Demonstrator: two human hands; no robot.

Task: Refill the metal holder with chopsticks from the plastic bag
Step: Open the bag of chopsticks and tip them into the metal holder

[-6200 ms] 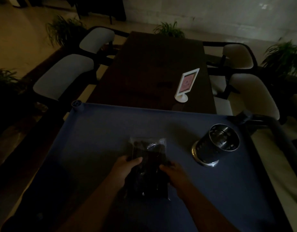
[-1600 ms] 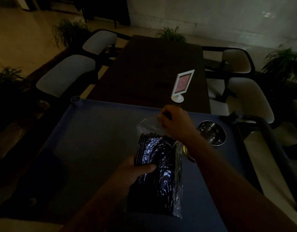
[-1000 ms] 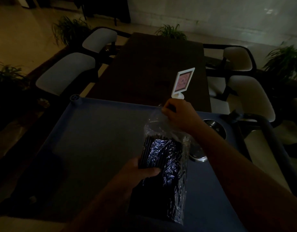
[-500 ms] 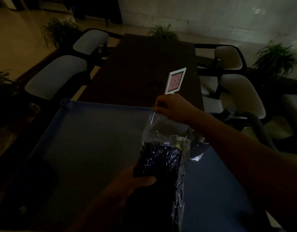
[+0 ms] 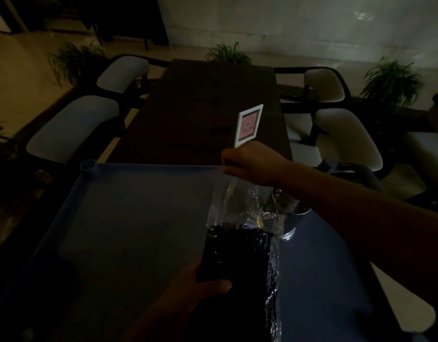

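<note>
The scene is very dim. A clear plastic bag [image 5: 240,208] full of black chopsticks [image 5: 235,253] stands upright above the blue tray [image 5: 129,218]. My left hand [image 5: 200,290] grips the bundle low down through the plastic. My right hand [image 5: 252,161] pinches the bag's top edge and holds it stretched upward. The metal holder [image 5: 293,218] stands just right of the bag, mostly hidden behind my right forearm and the plastic.
Beyond the tray runs a long dark table [image 5: 213,107] with a white upright sign stand [image 5: 248,124]. Light-seated chairs [image 5: 75,127] flank the table on both sides. Potted plants [image 5: 390,80] stand around the room.
My right hand has pulled the bag's top higher and stretched the plastic taut. The left hand has slid lower on the bundle. The holder is now more covered by my forearm.
</note>
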